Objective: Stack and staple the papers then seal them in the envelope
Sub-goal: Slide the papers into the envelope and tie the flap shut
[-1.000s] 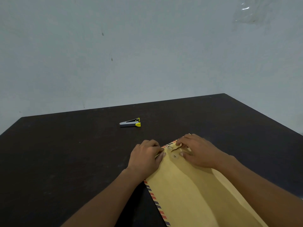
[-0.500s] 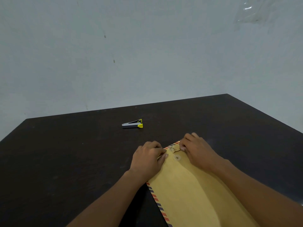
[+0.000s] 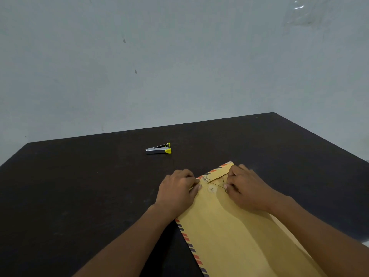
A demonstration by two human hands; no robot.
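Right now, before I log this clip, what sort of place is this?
Probably a plain room used as a desk workspace: a dark table by a blank pale wall, with a stapler and a brown envelope on it.

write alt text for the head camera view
Two hands work at the top of a brown envelope on a dark table: the right hand pinches its closure string, the left hand grips the flap edge. A stapler lies farther back.

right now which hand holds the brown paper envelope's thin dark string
The right hand pinches the thin dark string; the left hand only holds the brown envelope's corner.
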